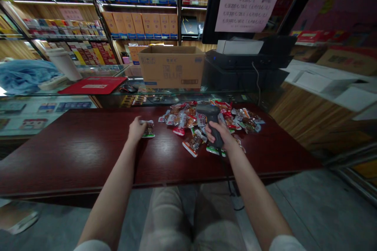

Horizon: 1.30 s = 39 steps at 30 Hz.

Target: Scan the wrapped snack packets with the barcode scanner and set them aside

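My right hand [219, 133] is wrapped round the handle of a dark barcode scanner [212, 114], its head above a pile of small packaged snacks [184, 117]. A cable runs from the scanner's handle down past the table edge. Off to the left, my left hand [137, 128] has its fingers closed on a snack packet [149, 129] at the tabletop, apart from the pile. Closer to me, at the front of the pile, lies another packet [193, 143] with an orange edge. The dark red table [85, 145] carries all of these.
Behind the table, a glass counter bears an open cardboard box [172, 66], a mouse [128, 88], a red mat [94, 85] and a white cup [64, 64]. A monitor [210, 11] with a pink paper sign [249, 2] stands at the right. Shelves of boxed goods line the back.
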Each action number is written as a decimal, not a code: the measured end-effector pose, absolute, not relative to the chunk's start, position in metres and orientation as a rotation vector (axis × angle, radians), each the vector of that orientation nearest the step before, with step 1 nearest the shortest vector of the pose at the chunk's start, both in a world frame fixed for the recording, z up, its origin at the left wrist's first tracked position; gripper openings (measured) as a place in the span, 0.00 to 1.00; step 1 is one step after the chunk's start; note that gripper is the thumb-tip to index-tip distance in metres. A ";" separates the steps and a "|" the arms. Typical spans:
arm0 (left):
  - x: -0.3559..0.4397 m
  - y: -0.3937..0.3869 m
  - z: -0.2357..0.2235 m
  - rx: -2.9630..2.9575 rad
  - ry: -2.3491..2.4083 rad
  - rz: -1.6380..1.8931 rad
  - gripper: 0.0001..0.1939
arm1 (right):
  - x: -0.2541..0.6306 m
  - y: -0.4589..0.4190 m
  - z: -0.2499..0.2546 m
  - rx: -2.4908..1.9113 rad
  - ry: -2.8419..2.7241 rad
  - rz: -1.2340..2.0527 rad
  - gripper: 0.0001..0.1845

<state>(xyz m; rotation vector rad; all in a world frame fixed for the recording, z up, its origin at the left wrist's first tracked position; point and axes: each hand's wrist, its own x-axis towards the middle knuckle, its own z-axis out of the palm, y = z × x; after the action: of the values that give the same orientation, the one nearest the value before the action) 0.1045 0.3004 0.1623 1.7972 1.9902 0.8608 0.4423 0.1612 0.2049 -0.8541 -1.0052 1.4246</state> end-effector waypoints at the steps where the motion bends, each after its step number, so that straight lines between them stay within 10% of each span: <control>1: 0.103 0.299 0.162 1.823 2.009 0.817 0.26 | 0.446 0.164 0.207 -0.872 -1.017 1.407 0.20; 8: 0.119 0.278 0.172 2.158 2.192 0.734 0.24 | 0.484 0.172 0.215 -1.075 -1.100 1.120 0.17; 17: 0.208 0.299 0.178 2.455 1.269 0.684 0.26 | 0.508 0.211 0.227 -1.205 -1.081 0.875 0.14; 39: 0.199 0.299 0.190 1.603 0.918 0.966 0.16 | 0.509 0.214 0.198 -1.467 -1.096 1.159 0.15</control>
<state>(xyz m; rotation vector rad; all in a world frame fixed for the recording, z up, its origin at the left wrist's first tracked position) 0.1994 0.2994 0.1901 1.6034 0.9183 0.9664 0.5091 0.2138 0.1980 -1.4671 -1.0958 1.1586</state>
